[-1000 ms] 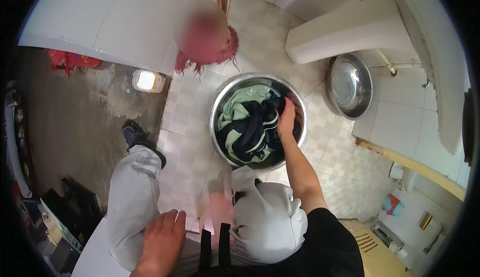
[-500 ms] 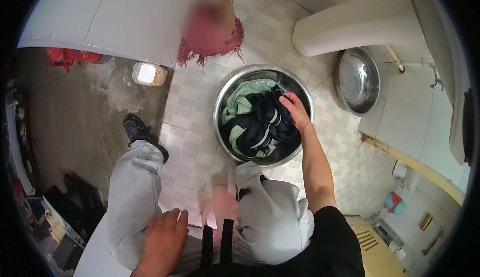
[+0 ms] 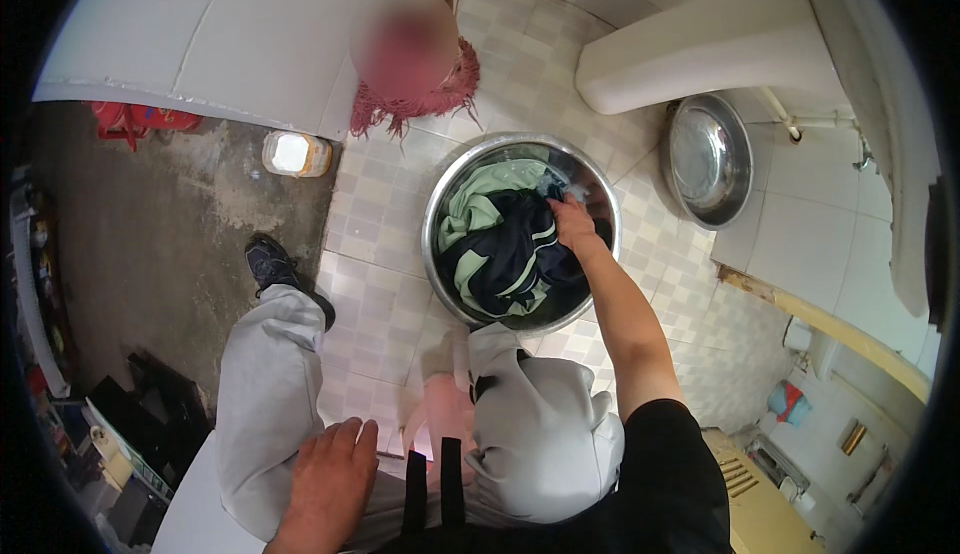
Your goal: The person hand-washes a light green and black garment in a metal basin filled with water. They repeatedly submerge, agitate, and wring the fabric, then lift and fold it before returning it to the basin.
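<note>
A round metal basin (image 3: 432, 244) stands on the tiled floor before me, holding a dark navy garment (image 3: 505, 239) with light green stripes. Pale green cloth (image 3: 468, 209) lies bunched with it at the left. My right hand (image 3: 572, 222) reaches into the basin's right side, its fingers closed on the dark garment and partly hidden by the folds. A small patch of blue-grey cloth (image 3: 552, 186) shows just beyond the fingertips. On my left thigh rests my left hand (image 3: 335, 474), palm down, fingers extended, holding nothing.
A second metal basin (image 3: 708, 159) stands at the right by a white pedestal (image 3: 690, 49). A red mop head (image 3: 410, 94) lies beyond the first basin. On the concrete at left stands a plastic container (image 3: 297, 154). Something pink (image 3: 445, 419) is between my legs.
My right hand has moved left and deeper among the clothes. Blue-grey cloth now shows near the fingertips. The left hand stays on the thigh.
</note>
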Motion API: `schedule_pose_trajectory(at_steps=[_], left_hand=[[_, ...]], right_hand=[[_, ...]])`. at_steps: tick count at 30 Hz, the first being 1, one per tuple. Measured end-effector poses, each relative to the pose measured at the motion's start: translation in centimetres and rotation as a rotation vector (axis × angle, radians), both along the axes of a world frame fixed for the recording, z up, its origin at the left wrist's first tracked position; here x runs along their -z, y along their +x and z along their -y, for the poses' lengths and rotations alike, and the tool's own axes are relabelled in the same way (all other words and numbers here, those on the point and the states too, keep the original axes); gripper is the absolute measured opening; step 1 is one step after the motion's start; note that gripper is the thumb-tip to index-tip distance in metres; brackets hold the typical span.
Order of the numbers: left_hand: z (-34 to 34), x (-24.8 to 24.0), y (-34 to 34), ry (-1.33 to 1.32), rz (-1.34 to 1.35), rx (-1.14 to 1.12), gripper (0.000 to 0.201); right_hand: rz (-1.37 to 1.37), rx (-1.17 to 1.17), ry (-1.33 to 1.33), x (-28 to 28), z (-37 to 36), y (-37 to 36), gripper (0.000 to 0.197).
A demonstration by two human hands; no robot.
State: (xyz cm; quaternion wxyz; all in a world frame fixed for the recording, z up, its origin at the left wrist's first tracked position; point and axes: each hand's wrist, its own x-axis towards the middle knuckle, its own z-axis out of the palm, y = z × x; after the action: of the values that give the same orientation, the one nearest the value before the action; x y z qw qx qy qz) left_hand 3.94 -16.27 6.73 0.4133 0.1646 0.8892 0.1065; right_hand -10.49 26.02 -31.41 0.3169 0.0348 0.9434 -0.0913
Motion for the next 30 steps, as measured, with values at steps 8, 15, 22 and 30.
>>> schedule_pose_trajectory(at_steps=[8,15,22,30], left_hand=[[0.1,-0.1,0.7,0.033,-0.064,0.015,0.040],[0.7,0.5,1.9,0.007,-0.044,0.009,0.040],[0.0,0.2,0.3,-0.010,-0.063,0.011,0.041],[0.0,0.6,0.3,0.029,0.001,-0.003,0.041]], right_hand=[[-0.053,0.779,-0.462,5.6,-1.4,1.2,0.037],[-0.508,0.128,-0.078,1.5,1.2,2.3,0.040],[-0.170,0.378,-0.069,-0.5,2.5,-1.3,0.038],[-0.249,0.250,0.005,0.0,2.6,-0.7,0.038]])
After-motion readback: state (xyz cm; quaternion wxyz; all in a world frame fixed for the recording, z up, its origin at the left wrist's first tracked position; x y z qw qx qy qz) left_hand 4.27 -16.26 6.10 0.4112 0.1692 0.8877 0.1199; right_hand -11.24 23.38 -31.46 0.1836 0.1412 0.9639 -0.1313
